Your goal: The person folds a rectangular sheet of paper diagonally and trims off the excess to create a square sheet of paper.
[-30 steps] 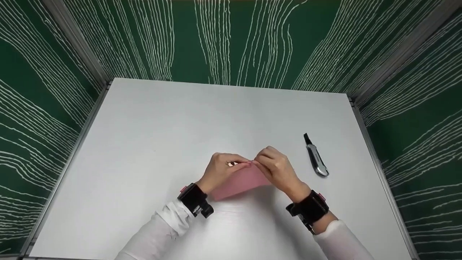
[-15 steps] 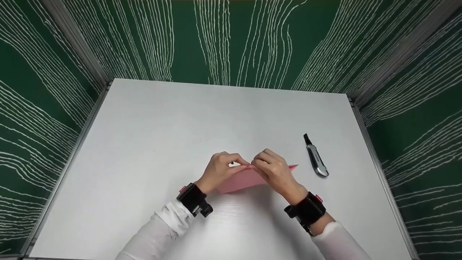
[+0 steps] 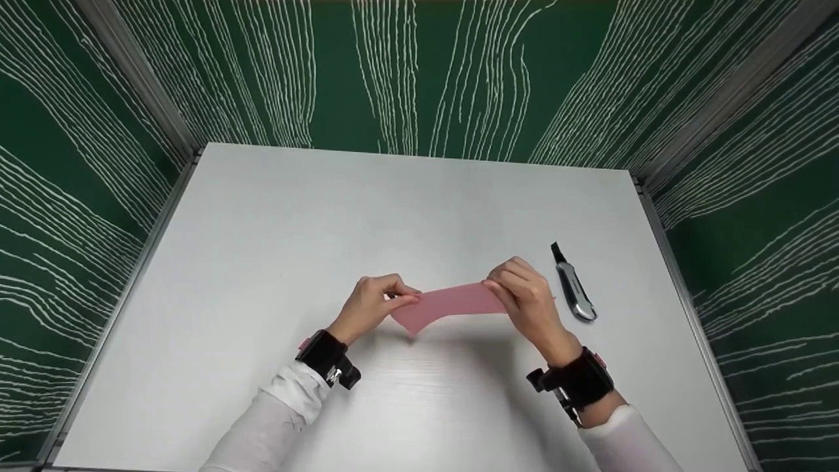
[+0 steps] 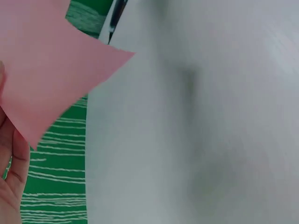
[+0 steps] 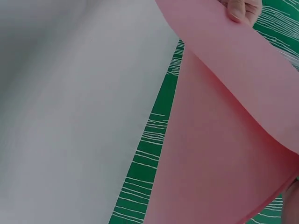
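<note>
**Pink paper stretched between two pinching hands**

The left hand point(image 3: 373, 307) is closed to a pinch, thumb and fingertips meeting on the left end of the paper point(image 3: 455, 301). The right hand point(image 3: 527, 298) is closed likewise, thumb on the near side of the paper's right end and fingers curled above; how its fingertips lie behind the paper cannot be told.

The paper spans the gap between the hands, held up over the middle of the tabletop point(image 3: 275, 223), its top edge running from one hand to the other. A pointed corner hangs below and just beside the left fingertips, and a small pink tip shows past the right hand. In the right wrist view the paper bends over, a strip lying in front of a broader part.

Each wrist wears a black camera, and white sleeves point(image 3: 255, 426) cover the forearms, which come in over the near edge.

The knife point(image 3: 575, 288) lies near the right hand, towards the tabletop's right edge, black end pointing to the far edge. Green walls point(image 3: 446, 72) with wavy white lines rise beyond the far, left and right edges.
</note>
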### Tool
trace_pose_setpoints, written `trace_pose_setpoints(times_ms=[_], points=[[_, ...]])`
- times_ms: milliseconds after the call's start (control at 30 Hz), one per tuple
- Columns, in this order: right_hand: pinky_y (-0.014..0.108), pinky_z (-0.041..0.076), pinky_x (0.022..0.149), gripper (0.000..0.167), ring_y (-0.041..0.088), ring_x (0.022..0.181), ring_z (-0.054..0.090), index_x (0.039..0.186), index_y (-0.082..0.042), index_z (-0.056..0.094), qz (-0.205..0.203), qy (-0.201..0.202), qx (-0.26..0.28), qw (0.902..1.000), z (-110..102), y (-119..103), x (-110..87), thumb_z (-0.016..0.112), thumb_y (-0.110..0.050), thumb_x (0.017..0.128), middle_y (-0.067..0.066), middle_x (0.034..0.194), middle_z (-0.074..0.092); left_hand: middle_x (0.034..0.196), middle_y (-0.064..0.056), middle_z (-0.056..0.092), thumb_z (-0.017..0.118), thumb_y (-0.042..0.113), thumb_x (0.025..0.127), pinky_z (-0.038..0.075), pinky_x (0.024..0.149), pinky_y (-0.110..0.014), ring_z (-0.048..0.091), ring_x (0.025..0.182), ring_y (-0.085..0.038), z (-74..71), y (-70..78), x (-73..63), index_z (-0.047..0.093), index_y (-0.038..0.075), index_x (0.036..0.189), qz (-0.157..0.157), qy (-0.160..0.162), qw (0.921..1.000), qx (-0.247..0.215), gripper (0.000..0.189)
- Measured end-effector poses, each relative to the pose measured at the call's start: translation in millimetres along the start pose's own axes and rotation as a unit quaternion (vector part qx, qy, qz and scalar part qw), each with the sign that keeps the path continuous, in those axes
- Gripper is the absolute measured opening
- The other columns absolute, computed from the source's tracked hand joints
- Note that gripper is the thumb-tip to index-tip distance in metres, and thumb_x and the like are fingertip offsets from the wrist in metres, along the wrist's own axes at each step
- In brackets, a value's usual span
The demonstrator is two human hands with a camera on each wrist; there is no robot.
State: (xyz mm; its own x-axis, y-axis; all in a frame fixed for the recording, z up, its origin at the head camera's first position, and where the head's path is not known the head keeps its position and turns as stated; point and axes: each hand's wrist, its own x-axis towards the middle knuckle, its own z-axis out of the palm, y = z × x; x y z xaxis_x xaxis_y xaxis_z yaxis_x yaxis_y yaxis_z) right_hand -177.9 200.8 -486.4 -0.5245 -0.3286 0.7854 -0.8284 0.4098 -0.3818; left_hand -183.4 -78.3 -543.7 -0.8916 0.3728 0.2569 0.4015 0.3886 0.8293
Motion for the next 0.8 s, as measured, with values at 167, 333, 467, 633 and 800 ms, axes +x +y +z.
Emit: trace_pose_setpoints(times_ms=[167, 333, 467, 633, 800], points=[[0.016, 0.045, 0.072, 0.02, 0.019, 0.073, 0.057, 0.075, -0.002, 0.066, 0.056, 0.029, 0.005, 0.998, -11.4, 5.3, 1.1, 0.067, -0.009, 0.093, 0.009, 0.071, 0.064, 0.1, 0.002, 0.079, 0.069, 0.032, 0.092, 0.052, 0.068, -0.018, 0.075, 0.078, -0.016, -4.0, -12.5, -7.2, 0.065, 0.014, 0.093, -0.012, 0.021, 0.9996, -0.015, 0.018], [0.011, 0.043, 0.07, 0.02, 0.014, 0.072, 0.058, 0.073, -0.001, 0.065, 0.086, 0.045, -0.004, 0.9953, -20.9, 8.0, 3.4, 0.067, -0.006, 0.092, 0.012, 0.072, 0.065, 0.092, 0.002, 0.079, 0.073, 0.033, 0.089, 0.054, 0.07, -0.024, 0.075, 0.081, -0.025, -7.9, -11.1, -7.0, 0.066, 0.017, 0.1, -0.038, 0.037, 0.9956, -0.077, 0.021], [0.012, 0.041, 0.066, 0.025, 0.01, 0.071, 0.055, 0.072, -0.002, 0.065, 0.084, 0.049, 0.003, 0.9952, -23.3, 8.4, 4.8, 0.065, -0.014, 0.094, 0.011, 0.072, 0.065, 0.092, 0.008, 0.078, 0.074, 0.041, 0.087, 0.055, 0.073, -0.025, 0.074, 0.085, -0.02, -11.2, -7.4, -4.3, 0.072, 0.027, 0.105, -0.057, 0.032, 0.9939, -0.088, 0.023], [0.013, 0.042, 0.067, 0.023, 0.013, 0.071, 0.057, 0.072, -0.002, 0.066, 0.083, 0.046, 0.006, 0.9954, -21.8, 9.1, 5.2, 0.067, -0.013, 0.093, 0.011, 0.071, 0.066, 0.091, 0.009, 0.078, 0.078, 0.044, 0.082, 0.055, 0.073, -0.023, 0.07, 0.082, -0.009, -14.9, -7.5, -4.2, 0.08, 0.032, 0.099, -0.096, 0.028, 0.9898, -0.101, 0.02], [0.01, 0.042, 0.068, 0.014, 0.011, 0.071, 0.056, 0.073, -0.003, 0.067, 0.103, 0.04, -0.009, 0.9938, -21.1, 9.6, 4.1, 0.071, 0.006, 0.085, 0.01, 0.072, 0.067, 0.09, 0.004, 0.08, 0.083, 0.04, 0.079, 0.058, 0.076, -0.025, 0.073, 0.083, -0.017, -18.5, -7.3, -5.5, 0.082, 0.028, 0.096, -0.122, 0.043, 0.9816, -0.14, 0.021]])
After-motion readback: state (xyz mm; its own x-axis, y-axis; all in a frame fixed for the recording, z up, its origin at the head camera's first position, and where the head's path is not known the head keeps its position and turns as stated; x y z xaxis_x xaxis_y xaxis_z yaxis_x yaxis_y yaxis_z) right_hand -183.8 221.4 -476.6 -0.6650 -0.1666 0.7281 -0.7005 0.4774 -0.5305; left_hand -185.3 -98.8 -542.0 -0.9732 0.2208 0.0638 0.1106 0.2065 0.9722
